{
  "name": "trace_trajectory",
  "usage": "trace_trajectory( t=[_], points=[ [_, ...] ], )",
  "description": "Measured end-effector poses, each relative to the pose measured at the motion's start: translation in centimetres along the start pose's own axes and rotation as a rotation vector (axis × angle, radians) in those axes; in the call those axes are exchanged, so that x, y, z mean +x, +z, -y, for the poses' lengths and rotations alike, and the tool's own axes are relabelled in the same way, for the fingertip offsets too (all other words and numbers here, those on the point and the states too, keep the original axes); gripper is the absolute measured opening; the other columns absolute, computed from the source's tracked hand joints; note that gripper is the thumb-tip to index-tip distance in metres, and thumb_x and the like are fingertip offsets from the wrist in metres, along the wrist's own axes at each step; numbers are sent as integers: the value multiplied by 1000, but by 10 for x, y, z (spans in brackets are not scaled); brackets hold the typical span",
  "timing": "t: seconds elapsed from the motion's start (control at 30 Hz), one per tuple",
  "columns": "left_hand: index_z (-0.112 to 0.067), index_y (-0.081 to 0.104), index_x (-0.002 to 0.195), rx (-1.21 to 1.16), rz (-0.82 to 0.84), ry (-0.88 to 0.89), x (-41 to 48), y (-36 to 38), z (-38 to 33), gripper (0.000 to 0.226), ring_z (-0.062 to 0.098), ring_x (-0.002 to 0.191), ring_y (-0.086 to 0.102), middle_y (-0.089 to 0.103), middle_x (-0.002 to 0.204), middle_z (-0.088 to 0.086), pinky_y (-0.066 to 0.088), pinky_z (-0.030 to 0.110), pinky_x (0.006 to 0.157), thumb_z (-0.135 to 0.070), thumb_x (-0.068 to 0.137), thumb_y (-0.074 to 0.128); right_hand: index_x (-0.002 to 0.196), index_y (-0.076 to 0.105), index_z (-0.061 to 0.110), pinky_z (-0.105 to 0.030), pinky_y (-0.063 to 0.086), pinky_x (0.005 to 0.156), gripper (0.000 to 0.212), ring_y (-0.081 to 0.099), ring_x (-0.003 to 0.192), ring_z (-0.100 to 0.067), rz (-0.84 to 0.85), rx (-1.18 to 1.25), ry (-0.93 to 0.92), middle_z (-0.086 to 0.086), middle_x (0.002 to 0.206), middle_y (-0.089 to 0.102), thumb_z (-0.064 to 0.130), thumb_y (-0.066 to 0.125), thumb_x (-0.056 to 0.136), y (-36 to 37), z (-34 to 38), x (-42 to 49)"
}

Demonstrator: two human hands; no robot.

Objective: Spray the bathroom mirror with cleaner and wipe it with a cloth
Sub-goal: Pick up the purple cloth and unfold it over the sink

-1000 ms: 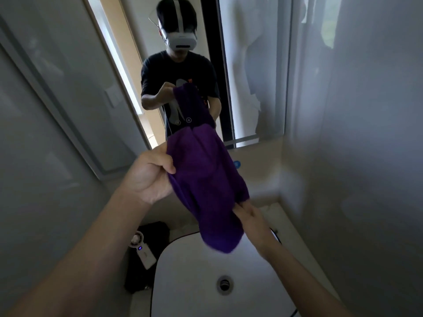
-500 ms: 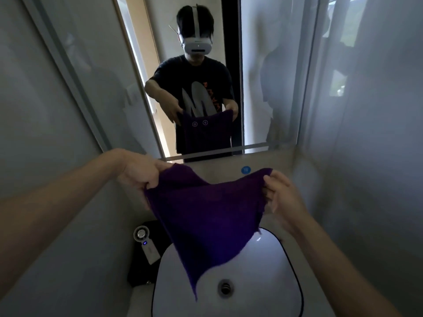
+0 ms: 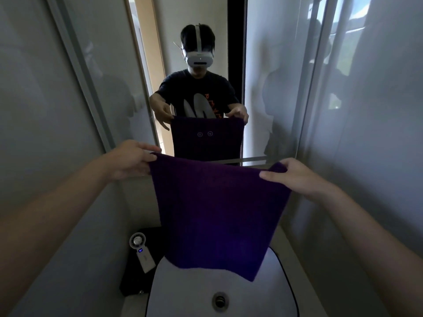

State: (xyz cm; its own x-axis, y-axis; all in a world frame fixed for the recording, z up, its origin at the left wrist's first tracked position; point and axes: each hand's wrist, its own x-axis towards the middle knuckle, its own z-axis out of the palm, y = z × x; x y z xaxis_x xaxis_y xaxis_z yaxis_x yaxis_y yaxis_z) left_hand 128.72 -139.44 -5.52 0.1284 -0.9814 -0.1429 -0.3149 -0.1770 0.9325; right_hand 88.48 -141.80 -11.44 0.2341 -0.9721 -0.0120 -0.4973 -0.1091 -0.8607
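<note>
Cloth (image 3: 217, 211) is spread flat and hanging between my two hands, held up over the sink (image 3: 219, 294) and in front of the mirror (image 3: 274, 76), not touching the glass. My left hand (image 3: 130, 160) pinches the upper left corner between thumb and fingers, the remaining fingers curled alongside; my right hand (image 3: 295, 175) pinches the upper right corner the same way, thumb laid across the near face of the fabric. The lower edge drapes free, the right bottom corner hanging lower than the left, just above the drain (image 3: 220, 299). The reflection shows the same pose, cloth stretched across at chest height. I see no spray bottle anywhere in view, and I cannot tell from the glass whether cleaner is on it: no droplets or wet film that I can make out, only dim reflections. My judgement: wiping has not begun, since the cloth is open at full width rather than folded or bunched into a pad, and it is clear of the mirror. Whether the spraying step is done is not shown. Left to do, as I read it: fold or gather the cloth into one hand, bring it to the glass, wipe across the surface. A small fan (image 3: 140, 251) lies on a dark bag (image 3: 132, 282) left of the sink, close below the cloth's left edge.
</note>
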Motion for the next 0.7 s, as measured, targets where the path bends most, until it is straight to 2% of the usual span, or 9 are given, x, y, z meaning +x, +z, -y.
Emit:
trace_trajectory(
  t=[0.07, 0.13, 0.17, 0.27, 0.33, 0.4, 0.5, 0.6, 0.7],
  points=[
    [-12, 72, 105, 55, -63, 62, -3, 0, -4, 25, 23, 89, 76, 80, 85, 4, 61, 32, 72, 5, 101, 53, 114, 60, 10, -28, 54, 77, 55, 70, 92, -15, 23, -170, 8, 2, 102, 70, 31, 90, 72, -9, 13, 0],
    [-12, 74, 100, 169, -134, 136, -6, -3, -9, 23, 25, 94, 74, 79, 93, 8, 61, 34, 79, 2, 101, 55, 130, 49, 17, -31, 50, 89, 72, 60, 109, -16, -123, -394, -22, 8, 120, 56, 24, 90, 72, -15, 22, 7],
    [-12, 73, 98, 271, -161, 174, -7, -5, -13, 20, 24, 92, 74, 77, 94, 10, 61, 33, 80, -1, 101, 57, 127, 51, 20, -32, 47, 87, 65, 58, 107, -18, -190, -446, -59, 5, 118, 56, 23, 89, 75, -19, 28, 10],
    [-9, 71, 87, 677, -223, 250, -13, -12, -29, 20, 18, 75, 68, 74, 81, 8, 48, 28, 65, -13, 103, 59, 89, 66, 22, -30, 42, 77, 17, 59, 87, -21, -332, -505, -236, -6, 101, 65, 22, 82, 82, -36, 48, 20],
    [-5, 70, 88, 747, -270, 255, -18, -15, -38, 24, 24, 77, 63, 69, 83, 10, 42, 31, 64, -19, 103, 58, 74, 67, 24, -36, 47, 81, 16, 61, 84, -25, -362, -520, -310, -6, 95, 65, 21, 78, 85, -48, 61, 25],
    [-7, 66, 86, 498, -253, 211, -23, -15, -43, 25, 23, 81, 61, 66, 85, 8, 45, 33, 70, -18, 104, 54, 75, 69, 22, -40, 54, 82, 16, 67, 80, -25, -309, -375, -312, -6, 87, 72, 17, 73, 90, -57, 71, 22],
    [-11, 67, 97, 1, -130, 96, -32, -15, -49, 25, 26, 89, 68, 69, 90, 6, 55, 42, 87, -19, 104, 45, 92, 68, 17, -28, 47, 50, 10, 59, 50, -14, -260, -30, -281, -10, 75, 72, 8, 65, 95, -59, 81, 15],
    [-13, 63, 98, -142, -63, 37, -38, -13, -59, 20, 24, 84, 70, 68, 88, 6, 57, 39, 72, -25, 103, 47, 95, 68, 15, -22, 30, 36, 19, 44, 37, -15, -215, 198, -247, -11, 57, 55, -3, 60, 92, -53, 92, 13],
    [-14, 62, 98, -171, -31, 49, -44, 0, -71, 19, 18, 74, 73, 71, 86, 4, 60, 31, 60, -31, 104, 55, 84, 72, 7, -21, 36, 36, 21, 51, 47, -18, -76, 360, -185, -12, 64, 58, -6, 55, 89, -40, 114, 5]
  ],
)
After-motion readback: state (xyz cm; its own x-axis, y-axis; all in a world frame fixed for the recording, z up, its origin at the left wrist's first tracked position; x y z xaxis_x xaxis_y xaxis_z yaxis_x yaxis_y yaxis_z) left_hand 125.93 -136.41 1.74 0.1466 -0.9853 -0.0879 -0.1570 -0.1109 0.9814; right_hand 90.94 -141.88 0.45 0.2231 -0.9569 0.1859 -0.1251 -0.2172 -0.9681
